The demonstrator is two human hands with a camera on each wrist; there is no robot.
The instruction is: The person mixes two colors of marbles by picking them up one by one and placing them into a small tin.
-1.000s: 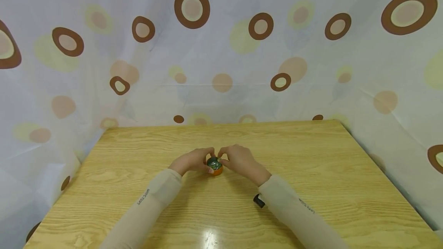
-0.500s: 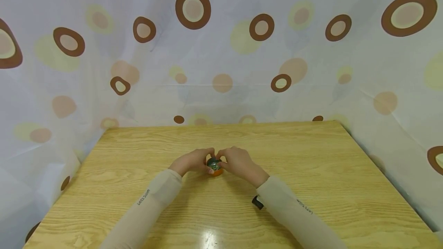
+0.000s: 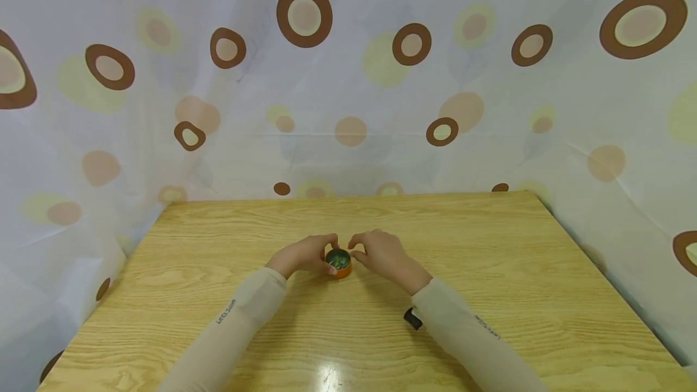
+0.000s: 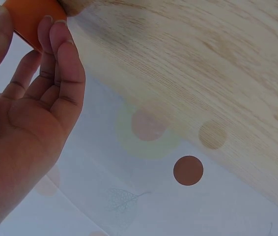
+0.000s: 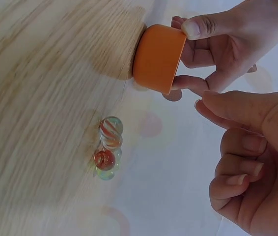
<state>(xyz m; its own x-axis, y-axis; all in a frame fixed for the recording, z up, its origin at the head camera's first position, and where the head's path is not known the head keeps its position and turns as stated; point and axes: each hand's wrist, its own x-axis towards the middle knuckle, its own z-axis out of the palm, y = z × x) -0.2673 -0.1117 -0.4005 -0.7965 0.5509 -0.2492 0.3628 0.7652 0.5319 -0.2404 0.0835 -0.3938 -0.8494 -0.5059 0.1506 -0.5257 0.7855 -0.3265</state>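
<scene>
A small orange bowl with a dark green inside stands on the wooden table, and glassy marbles show in it in the head view. My left hand grips the bowl from the left, thumb at the near side of the rim and fingers round the far side. Just right of the rim is my right hand, its thumb and index finger extended towards the bowl with no object visible between them. Its other fingers curl loosely in the right wrist view. Several swirled glass marbles lie clustered on the table, hidden behind the right hand in the head view.
The light wooden table ends at a white curtain printed with brown, peach and yellow spots, which hangs behind it and on both sides. A black device is strapped at the right wrist.
My right thumb and index finger dipped over the bowl half a second ago and have since drawn back to the right, off its rim. The left hand and the bowl stay in place.
</scene>
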